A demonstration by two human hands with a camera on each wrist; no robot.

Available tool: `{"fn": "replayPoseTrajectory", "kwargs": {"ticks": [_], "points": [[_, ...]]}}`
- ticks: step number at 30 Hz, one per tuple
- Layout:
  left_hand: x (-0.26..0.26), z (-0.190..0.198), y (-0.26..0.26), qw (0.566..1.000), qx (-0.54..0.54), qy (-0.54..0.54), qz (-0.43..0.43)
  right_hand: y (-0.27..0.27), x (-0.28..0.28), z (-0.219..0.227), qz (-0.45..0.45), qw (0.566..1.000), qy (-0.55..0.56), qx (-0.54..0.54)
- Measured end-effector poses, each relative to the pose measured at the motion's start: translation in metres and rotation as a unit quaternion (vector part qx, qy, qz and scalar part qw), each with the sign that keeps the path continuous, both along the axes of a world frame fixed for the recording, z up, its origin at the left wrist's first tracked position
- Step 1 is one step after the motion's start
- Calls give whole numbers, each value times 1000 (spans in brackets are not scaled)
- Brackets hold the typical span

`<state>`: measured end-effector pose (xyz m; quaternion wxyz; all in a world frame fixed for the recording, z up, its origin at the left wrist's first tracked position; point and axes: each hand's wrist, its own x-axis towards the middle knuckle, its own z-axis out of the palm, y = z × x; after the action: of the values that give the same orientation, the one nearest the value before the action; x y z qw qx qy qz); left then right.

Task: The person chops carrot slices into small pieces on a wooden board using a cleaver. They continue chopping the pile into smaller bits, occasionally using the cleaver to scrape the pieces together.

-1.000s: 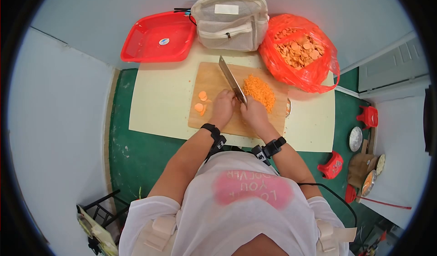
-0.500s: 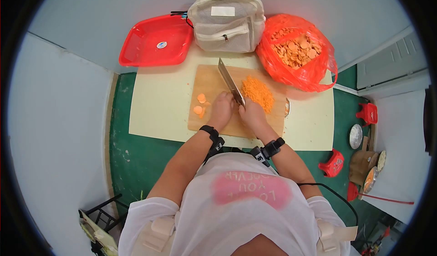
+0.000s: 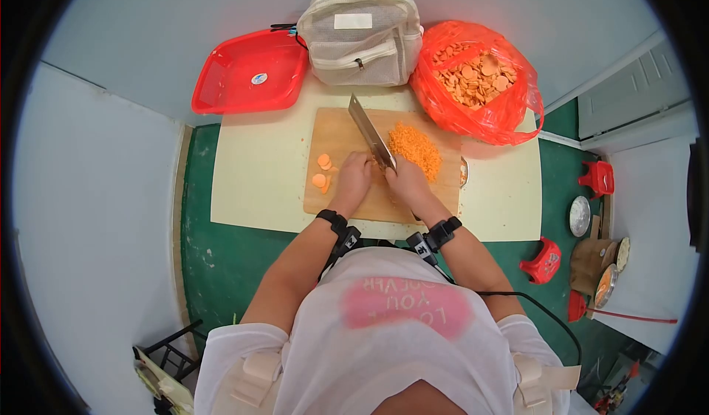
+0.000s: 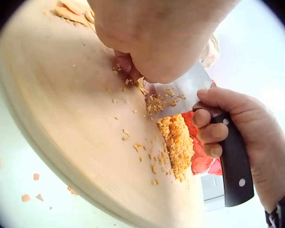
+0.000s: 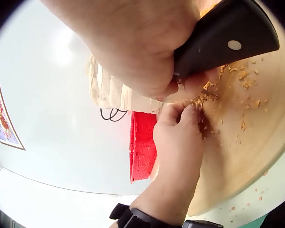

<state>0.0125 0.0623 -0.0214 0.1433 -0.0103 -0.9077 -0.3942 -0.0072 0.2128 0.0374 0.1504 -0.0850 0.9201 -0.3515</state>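
My right hand point(image 3: 408, 182) grips the black handle of a cleaver point(image 3: 371, 136), with the thumb up against the blade. The blade slants away to the upper left over the wooden cutting board point(image 3: 369, 204). Just left of the blade is my left hand point(image 3: 354, 180), its fingers curled down on the board. In the right wrist view those fingertips pinch close beside the blade, mostly hiding the carrot under them. Chopped carrot bits point(image 4: 154, 103) cling around the cutting edge. A heap of minced carrot point(image 3: 415, 151) lies right of the cleaver, and several carrot slices point(image 3: 321, 180) lie at the left.
Behind the board stand a red basin point(image 3: 251, 97), a pale mesh backpack point(image 3: 358, 31) and a red plastic bag point(image 3: 509, 123) full of carrot slices. A metal rim point(image 3: 464, 172) peeks out beside the board's right edge. Red stools point(image 3: 543, 261) stand on the green floor at right.
The head view has shifted a little, so the backpack and bag appear slightly further left. Both hands keep their places at the cleaver, with only slight movement.
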Motion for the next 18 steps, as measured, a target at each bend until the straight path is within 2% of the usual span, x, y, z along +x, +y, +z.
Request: {"fn": "replayPoseTrajectory", "kwargs": {"ticks": [4,10,13,15,18], "points": [[5,4,2,1000,14,10,-4,0,7,15,14,999,-2,34],[3,4,3,999,-43,0,-16,-12,4,19,23,996,-32,83],[-2,2,-1,998,-61,-6,-13,-8,2,8,35,997,16,61],[3,8,-2,1000,11,-17,-7,-10,3,16,38,998,7,57],[4,7,-2,999,13,-33,-9,-11,7,17,36,997,-11,69]]}}
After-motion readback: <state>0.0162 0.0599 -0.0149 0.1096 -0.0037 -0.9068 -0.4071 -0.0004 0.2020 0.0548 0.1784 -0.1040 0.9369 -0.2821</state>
